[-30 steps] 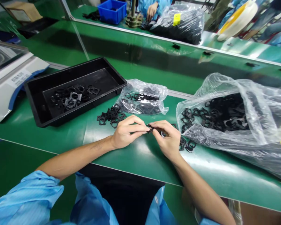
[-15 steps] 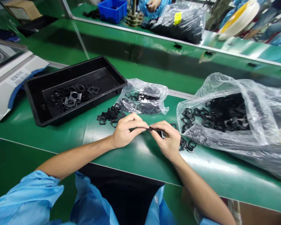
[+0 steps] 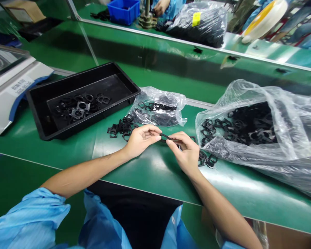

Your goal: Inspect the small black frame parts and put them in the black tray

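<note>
My left hand (image 3: 141, 141) and my right hand (image 3: 186, 152) meet above the green bench, each pinching one side of a small black ring-shaped part (image 3: 166, 137). The part is tilted and its opening shows between the fingertips. Just beyond my left hand lies a loose pile of black parts (image 3: 121, 127), beside a small clear bag (image 3: 162, 103) with more of them. Several black parts (image 3: 208, 160) lie to the right of my right hand, at the mouth of a large clear bag (image 3: 282, 152) filled with the same kind.
A black tray (image 3: 85, 129) with several black parts stands at the left, next to a white and blue device (image 3: 12, 93). Behind a low rail, a co-worker's hand (image 3: 161, 7) is near a blue bin (image 3: 124, 15) and a wrapped bag (image 3: 199, 26).
The black part has turned between my fingers, so its ring opening now shows. My fingertips have moved slightly apart. The co-worker's hand has shifted left and down.
</note>
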Demonstrator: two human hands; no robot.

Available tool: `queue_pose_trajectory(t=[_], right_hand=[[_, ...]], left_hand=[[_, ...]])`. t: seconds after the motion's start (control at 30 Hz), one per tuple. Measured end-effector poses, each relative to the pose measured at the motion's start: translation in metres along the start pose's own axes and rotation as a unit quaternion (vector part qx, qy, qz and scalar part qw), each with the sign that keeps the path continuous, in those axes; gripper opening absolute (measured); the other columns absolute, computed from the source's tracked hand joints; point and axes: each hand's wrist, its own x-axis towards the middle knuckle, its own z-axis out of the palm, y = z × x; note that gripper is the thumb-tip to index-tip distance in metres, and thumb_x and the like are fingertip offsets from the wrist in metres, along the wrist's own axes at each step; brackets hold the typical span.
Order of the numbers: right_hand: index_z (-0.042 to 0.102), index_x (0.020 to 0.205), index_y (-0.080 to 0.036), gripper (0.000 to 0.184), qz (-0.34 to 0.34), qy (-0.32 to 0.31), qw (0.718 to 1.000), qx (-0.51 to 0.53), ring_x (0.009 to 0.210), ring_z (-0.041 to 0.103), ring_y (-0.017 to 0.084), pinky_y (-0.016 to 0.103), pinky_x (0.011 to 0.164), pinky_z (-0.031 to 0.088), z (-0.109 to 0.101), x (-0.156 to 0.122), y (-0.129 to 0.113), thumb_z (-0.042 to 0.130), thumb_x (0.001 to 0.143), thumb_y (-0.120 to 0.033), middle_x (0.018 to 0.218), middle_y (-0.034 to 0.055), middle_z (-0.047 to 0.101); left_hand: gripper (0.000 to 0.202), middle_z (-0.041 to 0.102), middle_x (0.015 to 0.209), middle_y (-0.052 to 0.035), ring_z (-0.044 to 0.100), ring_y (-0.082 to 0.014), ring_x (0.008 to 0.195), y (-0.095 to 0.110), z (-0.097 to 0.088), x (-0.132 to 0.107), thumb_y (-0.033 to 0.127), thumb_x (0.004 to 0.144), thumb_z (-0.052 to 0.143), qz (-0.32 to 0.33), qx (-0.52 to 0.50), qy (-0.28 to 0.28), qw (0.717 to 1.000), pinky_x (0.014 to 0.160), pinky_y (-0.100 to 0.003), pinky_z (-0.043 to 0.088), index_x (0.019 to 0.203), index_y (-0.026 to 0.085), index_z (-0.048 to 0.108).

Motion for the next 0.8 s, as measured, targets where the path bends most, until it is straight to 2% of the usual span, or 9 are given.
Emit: queue_pose_trajectory(t=[0.2,0.4,0.63,0.8], right_hand=[[0.070,0.090,-0.022,0.008,0.040,-0.017,0.998,0.039,0.076,0.069,0.015,0.028,0.074,0.061,0.0022,-0.0007,0.0018,0.070,0.088,-0.030,0.088,0.0024,0.070],[0.070,0.085,-0.022,0.013,0.050,0.004,0.998,0.037,0.074,0.069,0.016,0.028,0.072,0.062,0.0020,-0.0017,0.0012,0.074,0.085,-0.035,0.085,0.0022,0.071],[0.069,0.078,-0.020,0.026,0.121,-0.013,0.988,0.093,0.065,0.068,0.015,0.028,0.069,0.060,0.0010,0.0030,0.0018,0.080,0.078,-0.044,0.073,0.0001,0.071],[0.068,0.068,-0.019,0.034,0.151,-0.071,0.980,0.110,0.055,0.065,0.014,0.027,0.061,0.057,-0.0029,0.0067,-0.0047,0.076,0.082,-0.049,0.060,0.0001,0.068]], left_hand=[[0.031,0.072,0.079,-0.0024,0.069,-0.0135,0.074,-0.0026,-0.0022,0.0013,0.041,0.072,0.085,-0.028,0.014,-0.009,0.999,0.074,-0.026,0.058,0.082,0.015,0.072],[0.034,0.074,0.076,-0.0030,0.070,-0.0145,0.070,0.0018,-0.0038,0.0030,0.042,0.069,0.087,-0.060,0.012,-0.039,0.997,0.071,-0.026,0.058,0.079,0.013,0.072],[0.039,0.078,0.083,-0.0064,0.075,-0.0195,0.074,0.0032,-0.0029,0.0044,0.042,0.067,0.089,-0.136,-0.085,-0.062,0.985,0.079,-0.035,0.062,0.087,0.012,0.075],[0.035,0.077,0.081,-0.0056,0.074,-0.0173,0.071,0.0036,-0.0054,0.0056,0.037,0.066,0.092,-0.176,-0.140,-0.087,0.970,0.076,-0.033,0.063,0.085,0.012,0.076]])
